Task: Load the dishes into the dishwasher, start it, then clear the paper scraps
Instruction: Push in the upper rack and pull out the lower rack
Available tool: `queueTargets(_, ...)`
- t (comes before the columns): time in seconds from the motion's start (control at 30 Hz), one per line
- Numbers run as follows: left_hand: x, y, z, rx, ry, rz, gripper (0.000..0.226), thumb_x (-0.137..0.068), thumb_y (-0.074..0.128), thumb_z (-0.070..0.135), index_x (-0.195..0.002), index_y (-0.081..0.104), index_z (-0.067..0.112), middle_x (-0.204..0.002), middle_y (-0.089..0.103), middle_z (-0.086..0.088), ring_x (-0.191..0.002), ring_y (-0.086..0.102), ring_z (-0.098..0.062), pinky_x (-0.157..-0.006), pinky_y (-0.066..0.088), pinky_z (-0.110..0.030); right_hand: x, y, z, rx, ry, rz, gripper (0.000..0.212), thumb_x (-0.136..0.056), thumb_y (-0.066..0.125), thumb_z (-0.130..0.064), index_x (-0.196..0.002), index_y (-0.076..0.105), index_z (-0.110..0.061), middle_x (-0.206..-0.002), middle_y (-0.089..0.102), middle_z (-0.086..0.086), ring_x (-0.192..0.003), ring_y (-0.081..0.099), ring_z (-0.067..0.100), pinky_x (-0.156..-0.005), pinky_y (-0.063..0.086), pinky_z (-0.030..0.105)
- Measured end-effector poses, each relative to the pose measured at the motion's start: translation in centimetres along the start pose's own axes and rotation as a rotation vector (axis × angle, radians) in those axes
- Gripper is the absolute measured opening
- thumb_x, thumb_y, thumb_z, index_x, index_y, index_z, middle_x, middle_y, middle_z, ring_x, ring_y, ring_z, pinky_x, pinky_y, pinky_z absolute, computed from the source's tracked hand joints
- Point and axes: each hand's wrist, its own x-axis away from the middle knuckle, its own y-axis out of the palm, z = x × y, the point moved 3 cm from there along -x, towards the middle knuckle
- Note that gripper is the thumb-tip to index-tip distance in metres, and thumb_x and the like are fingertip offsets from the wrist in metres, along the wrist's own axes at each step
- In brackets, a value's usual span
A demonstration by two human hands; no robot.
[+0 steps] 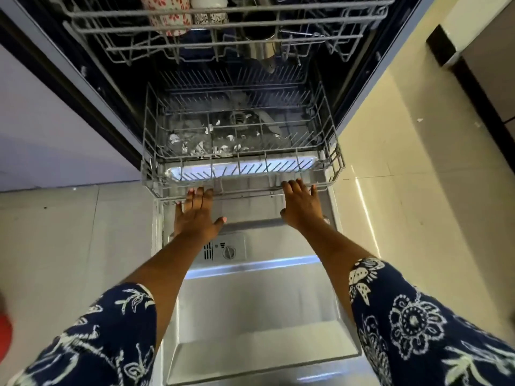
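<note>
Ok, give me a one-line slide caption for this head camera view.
Both hands, left hand and right hand, flat against the lower rack's front rail above the open dishwasher door.

Cream floor tiles [418, 168], red object [5, 334]

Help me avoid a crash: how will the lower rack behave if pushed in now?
The lower rack probably slides easily, since it looks nearly empty. Its wire frame should stay stiff. With the left hand and right hand spread apart, it likely goes straight.
</note>
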Motion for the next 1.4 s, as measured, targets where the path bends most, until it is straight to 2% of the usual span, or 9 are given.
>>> queueTargets(0.23, 8.6, 4.1, 0.8, 0.02, -0.062, -0.044, 0.084, -0.091, 0.044, 0.056, -0.152, -0.003, 0.023, -0.16, -0.009, -0.001, -0.146, -0.011, -0.023, -0.116, 0.0, -0.047, 9.0, 4.0, 0.4, -0.002, -0.014, -0.051, 0.083, -0.086, 0.059, -0.027, -0.15, 0.007, -0.015, -0.158, 0.009, 0.004, -0.146, 0.003, 0.022, -0.117, 0.007, 0.049)
queueTargets(0.33, 12.2, 5.7, 1.0, 0.041, -0.063, -0.034, 0.083, -0.091, 0.045, 0.054, -0.152, -0.003, 0.023, -0.16, -0.007, -0.002, -0.146, -0.01, -0.023, -0.116, 0.0, -0.047, 12.4, 5.3, 0.7, 0.009, -0.027, -0.085, 0.083, -0.088, 0.057, -0.03, -0.15, 0.004, -0.017, -0.159, 0.004, 0.003, -0.146, -0.001, 0.022, -0.116, 0.007, 0.047)
queueTargets(0.6, 19.7, 8.9, 1.5, -0.011, -0.102, -0.105, 0.086, -0.092, 0.038, 0.058, -0.149, -0.016, 0.025, -0.158, -0.018, 0.0, -0.146, -0.015, -0.022, -0.117, 0.001, -0.045, 20.2, 8.4, 0.9, 0.017, -0.04, -0.169, 0.083, -0.09, 0.052, -0.03, -0.15, -0.004, -0.019, -0.159, -0.005, 0.001, -0.146, -0.008, 0.021, -0.116, 0.003, 0.048)
queueTargets(0.8, 24.2, 10.9, 1.8, -0.032, -0.098, -0.101, 0.09, -0.089, 0.041, 0.06, -0.15, -0.013, 0.023, -0.16, -0.011, -0.002, -0.146, -0.012, -0.024, -0.116, 0.003, -0.046, 24.9, 10.4, 1.4, 0.01, -0.047, -0.239, 0.09, -0.09, 0.053, -0.032, -0.148, -0.015, -0.02, -0.157, -0.018, 0.001, -0.144, -0.017, 0.022, -0.115, -0.002, 0.049)
queueTargets(1.0, 25.4, 11.6, 1.9, -0.001, -0.085, -0.091, 0.092, -0.088, 0.046, 0.06, -0.151, -0.01, 0.022, -0.16, -0.01, -0.003, -0.146, -0.009, -0.026, -0.116, 0.005, -0.048, 26.4, 11.3, 2.0, 0.042, -0.074, -0.225, 0.096, -0.089, 0.052, -0.03, -0.14, -0.029, -0.021, -0.153, -0.028, -0.001, -0.143, -0.021, 0.021, -0.114, -0.006, 0.048)
queueTargets(1.27, 25.6, 11.4, 1.3, -0.067, -0.047, -0.137, 0.089, -0.089, 0.041, 0.061, -0.151, -0.011, 0.023, -0.16, -0.009, -0.003, -0.147, -0.007, -0.026, -0.116, 0.005, -0.048, 26.5, 10.8, 1.4, 0.041, -0.041, -0.311, 0.089, -0.091, 0.049, -0.029, -0.147, -0.019, -0.018, -0.155, -0.023, 0.001, -0.143, -0.019, 0.021, -0.114, -0.003, 0.05)
queueTargets(1.4, 26.0, 10.1, 1.4, -0.037, -0.052, -0.292, 0.086, -0.091, 0.04, 0.059, -0.151, -0.009, 0.022, -0.159, -0.012, -0.003, -0.147, -0.008, -0.025, -0.116, 0.002, -0.048, 26.8, 9.4, 1.0, 0.047, -0.036, -0.405, 0.086, -0.092, 0.048, -0.028, -0.147, -0.017, -0.017, -0.155, -0.022, 0.003, -0.144, -0.018, 0.022, -0.114, -0.003, 0.052)
